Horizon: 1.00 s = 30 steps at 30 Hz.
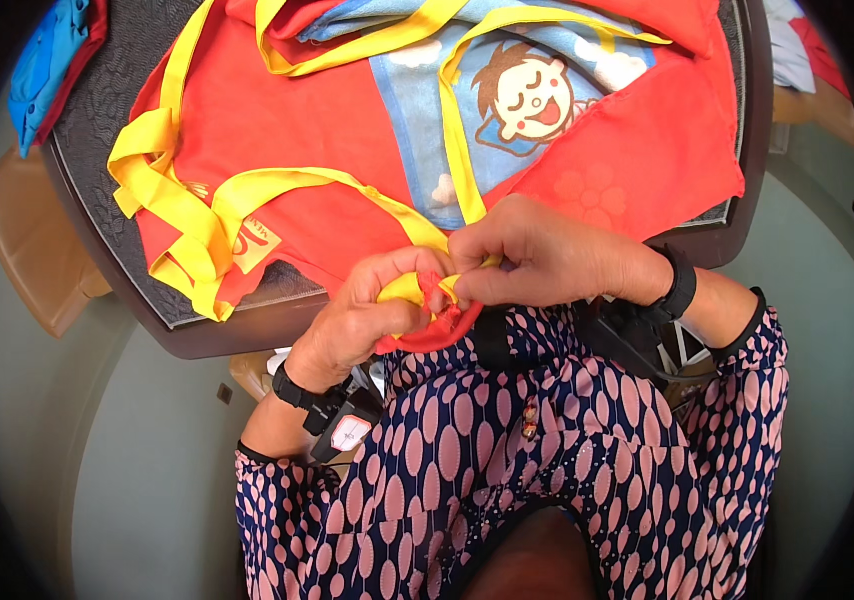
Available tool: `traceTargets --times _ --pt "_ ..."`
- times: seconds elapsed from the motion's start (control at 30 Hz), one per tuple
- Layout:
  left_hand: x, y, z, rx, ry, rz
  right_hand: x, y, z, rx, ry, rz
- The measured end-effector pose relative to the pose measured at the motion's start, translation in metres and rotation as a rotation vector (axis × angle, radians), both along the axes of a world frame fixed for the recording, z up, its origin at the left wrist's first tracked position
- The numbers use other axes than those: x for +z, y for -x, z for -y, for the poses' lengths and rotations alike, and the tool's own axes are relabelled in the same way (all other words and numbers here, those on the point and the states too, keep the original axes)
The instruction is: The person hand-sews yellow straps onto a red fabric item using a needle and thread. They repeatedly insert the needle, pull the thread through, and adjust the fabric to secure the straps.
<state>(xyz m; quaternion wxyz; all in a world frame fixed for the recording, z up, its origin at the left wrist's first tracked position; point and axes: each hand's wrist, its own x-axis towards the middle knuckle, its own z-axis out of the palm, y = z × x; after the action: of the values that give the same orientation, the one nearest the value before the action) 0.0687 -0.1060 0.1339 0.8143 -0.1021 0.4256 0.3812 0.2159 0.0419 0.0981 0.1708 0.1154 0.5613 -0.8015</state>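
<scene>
A red cloth (284, 127) is spread over the table, with a blue towel-like panel (427, 142) bearing a cartoon face. Long yellow fabric straps (464, 150) lie across it, bunched at the left. My left hand (378, 300) pinches a gathered red edge and a loop of yellow strap at the table's front edge. Close against it on the right, my right hand (524, 255) grips the strap and the same gathered edge between thumb and fingers. The fingertips of both hands nearly meet. Folds and fingers partly hide how strap and cloth join.
The dark table (753, 180) carries a grey patterned cover (126, 52). A blue and red folded cloth (48, 67) hangs at its upper left corner. Brown chairs stand at the left (36, 232) and upper right (821, 112), the latter with white and red fabric on it.
</scene>
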Motion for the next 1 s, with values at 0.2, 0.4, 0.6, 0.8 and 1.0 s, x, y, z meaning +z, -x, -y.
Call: traceTargets --times 0.2,0.4,0.6,0.8,1.0 --pt "-0.002 -0.008 0.007 -0.138 -0.137 0.104 0.012 -0.007 0.003 0.041 0.038 0.009" --pt "-0.004 -0.014 0.010 -0.227 -0.181 0.067 0.015 -0.017 0.008 0.146 0.081 0.016" --pt "-0.002 -0.017 0.010 -0.068 -0.059 0.181 0.022 -0.023 0.014 -0.029 0.510 0.291" --pt "-0.007 -0.014 0.022 -0.011 0.023 0.243 0.020 -0.026 0.015 -0.055 0.466 0.320" --pt "-0.019 -0.013 0.021 0.202 0.068 0.260 0.020 -0.009 -0.008 -0.153 0.007 0.036"
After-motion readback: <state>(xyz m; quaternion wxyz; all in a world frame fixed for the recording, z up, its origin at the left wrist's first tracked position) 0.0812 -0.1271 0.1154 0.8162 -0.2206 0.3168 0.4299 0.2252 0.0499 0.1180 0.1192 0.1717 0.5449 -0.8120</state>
